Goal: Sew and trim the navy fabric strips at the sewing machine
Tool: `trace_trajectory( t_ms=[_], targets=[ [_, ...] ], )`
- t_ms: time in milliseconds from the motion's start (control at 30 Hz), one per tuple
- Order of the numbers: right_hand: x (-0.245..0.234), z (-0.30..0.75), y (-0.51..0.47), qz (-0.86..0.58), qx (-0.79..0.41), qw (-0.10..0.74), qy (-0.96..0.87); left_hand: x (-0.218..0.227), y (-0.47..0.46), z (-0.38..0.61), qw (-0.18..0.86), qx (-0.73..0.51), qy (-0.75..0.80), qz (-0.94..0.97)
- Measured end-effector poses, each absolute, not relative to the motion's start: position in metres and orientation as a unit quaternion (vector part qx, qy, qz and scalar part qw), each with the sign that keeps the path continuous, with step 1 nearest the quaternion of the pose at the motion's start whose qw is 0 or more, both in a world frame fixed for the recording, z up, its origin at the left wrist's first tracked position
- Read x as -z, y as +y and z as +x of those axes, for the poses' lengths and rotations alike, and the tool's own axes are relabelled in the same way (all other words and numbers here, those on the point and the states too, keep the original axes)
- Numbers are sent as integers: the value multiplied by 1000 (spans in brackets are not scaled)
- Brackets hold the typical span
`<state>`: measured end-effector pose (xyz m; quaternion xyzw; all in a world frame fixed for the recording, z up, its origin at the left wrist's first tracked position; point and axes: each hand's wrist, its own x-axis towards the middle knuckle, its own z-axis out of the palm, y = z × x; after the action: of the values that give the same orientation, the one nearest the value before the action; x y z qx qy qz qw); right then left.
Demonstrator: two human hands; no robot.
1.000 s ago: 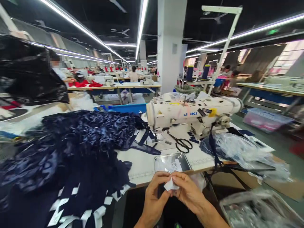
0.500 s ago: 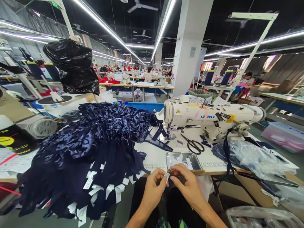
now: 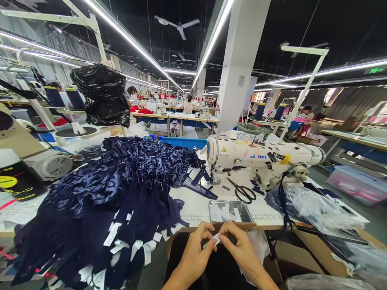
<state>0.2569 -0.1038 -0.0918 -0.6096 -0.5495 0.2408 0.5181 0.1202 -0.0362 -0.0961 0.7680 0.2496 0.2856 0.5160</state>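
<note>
My left hand (image 3: 196, 249) pinches a small white label (image 3: 216, 238) between thumb and fingers, above my lap at the table's front edge. On the label's other end, the thumb and forefinger of my right hand (image 3: 239, 245) are closed too. Just beyond both hands lies a shallow metal tray (image 3: 213, 215) with several white labels (image 3: 226, 210) in it. To the left is a big heap of dark navy patterned garments (image 3: 136, 169), its straps and white tags hanging over the front edge.
A white sewing machine (image 3: 256, 155) stands behind the tray. Black-handled scissors (image 3: 243, 192) lie before it. Clear plastic bags (image 3: 320, 205) cover the table's right side. A black plastic bag (image 3: 104, 94) hangs at the left. Co-workers sit farther back.
My right hand has come in against the left, and its fingertips now meet the label. The view has tilted up slightly, and the hands sit a little lower in it.
</note>
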Motion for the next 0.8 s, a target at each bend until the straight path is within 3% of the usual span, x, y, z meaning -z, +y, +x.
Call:
trace_trajectory(
  t_ms=[167,333,400,600,800],
  targets=[
    [94,275,-109,-615,-210,545,-529,78,-17,127,402,-255,248,844],
    [98,301,-106,-633,-206,562,-491,60,35,158,46,-107,236,965],
    [102,310,-103,-630,-212,570,-483,63,57,176,-12,-48,206,977],
    [120,334,-95,-642,-226,562,-470,82,93,214,-15,-27,175,984],
    [116,350,-78,-663,-219,553,-454,90,105,212,80,-98,196,973]
  ],
)
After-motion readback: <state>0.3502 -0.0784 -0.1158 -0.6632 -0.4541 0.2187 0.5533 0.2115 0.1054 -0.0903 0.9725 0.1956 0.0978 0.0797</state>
